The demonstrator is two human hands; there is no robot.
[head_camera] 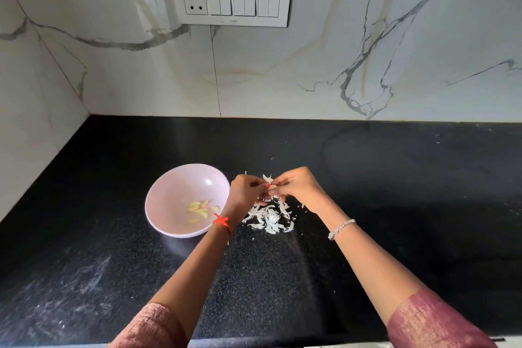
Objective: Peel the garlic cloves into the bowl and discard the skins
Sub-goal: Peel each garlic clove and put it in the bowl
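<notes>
Head view: left hand (246, 192) and right hand (298, 188) together pinch a garlic clove (271, 187) over the skins (269, 219) mid-worktop (395, 206); peeled cloves (199, 209) lie in the bowl (175, 189) just left.

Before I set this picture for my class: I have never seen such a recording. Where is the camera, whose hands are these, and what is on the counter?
No machine here: a person wears one wide-angle camera on the head, looking forward and down at their own hands. The left hand, with a red thread at its wrist, and the right hand, with a silver bracelet, meet above the black counter. They pinch a small garlic clove between them, apparently peeling it. Left of the hands a pale bowl holds peeled cloves. Under the hands lies a heap of white skins. A switch panel sits on the marble wall behind.
</notes>
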